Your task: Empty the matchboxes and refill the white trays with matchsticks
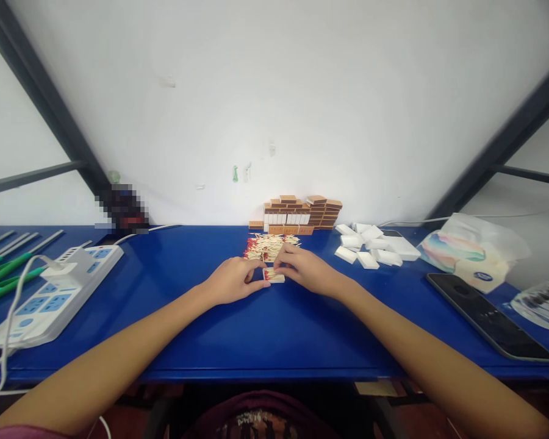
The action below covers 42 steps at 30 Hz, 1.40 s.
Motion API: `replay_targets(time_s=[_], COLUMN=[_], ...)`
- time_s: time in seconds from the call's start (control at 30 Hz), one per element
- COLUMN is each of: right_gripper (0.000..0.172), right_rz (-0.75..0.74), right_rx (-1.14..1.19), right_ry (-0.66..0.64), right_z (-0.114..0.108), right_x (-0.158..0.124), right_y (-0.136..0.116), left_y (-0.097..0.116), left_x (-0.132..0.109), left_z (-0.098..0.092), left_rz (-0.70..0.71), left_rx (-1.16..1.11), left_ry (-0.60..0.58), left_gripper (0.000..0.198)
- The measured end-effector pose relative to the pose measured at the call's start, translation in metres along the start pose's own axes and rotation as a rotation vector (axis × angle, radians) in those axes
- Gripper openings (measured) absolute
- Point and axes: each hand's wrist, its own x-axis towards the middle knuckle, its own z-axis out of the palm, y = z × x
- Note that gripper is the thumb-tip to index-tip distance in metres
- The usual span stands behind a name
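A small white matchbox tray (278, 280) with red-tipped matches in it rests on the blue table (265, 335). My left hand (232, 280) grips the tray's left end between thumb and fingers. Over the tray's right part, my right hand (304, 267) has its fingers pinched together at the matches; whether a match is between the fingertips is hidden. Just behind both hands lies a heap of loose matches (268, 245). Brown matchboxes (324, 213) stand stacked against the wall, with several white trays showing their sides among them.
Several white trays (368, 259) are piled to the right. Beyond them sit a tissue pack (466, 250), a black phone (487, 314) and a clear plastic bottle (542, 303). On the left are a white power strip (59, 299) with cables and green-handled tools (9, 283).
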Motion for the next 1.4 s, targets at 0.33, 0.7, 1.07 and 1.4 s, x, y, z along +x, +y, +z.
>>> replay_targets(time_s=[0.33, 0.7, 1.07, 1.4], right_gripper=[0.006, 0.014, 0.016, 0.013], right_rz=[-0.011, 0.031, 0.159, 0.373], right_rx=[0.0, 0.008, -0.138, -0.303], right_ry=[0.021, -0.052, 0.243, -0.039], right_z=[-0.008, -0.003, -0.034, -0.048], right_x=[-0.001, 0.0, -0.001, -0.017], right_y=[-0.002, -0.005, 0.014, 0.071], left_y=[0.001, 0.002, 0.007, 0.005], left_x=[0.0, 0.0, 0.0, 0.0], left_z=[-0.003, -0.002, -0.005, -0.006], left_rz=[-0.008, 0.005, -0.047, -0.04], left_rx=[0.044, 0.051, 0.004, 0.017], left_ry=[-0.029, -0.035, 0.102, -0.034], left_gripper=[0.039, 0.039, 0.045, 0.04])
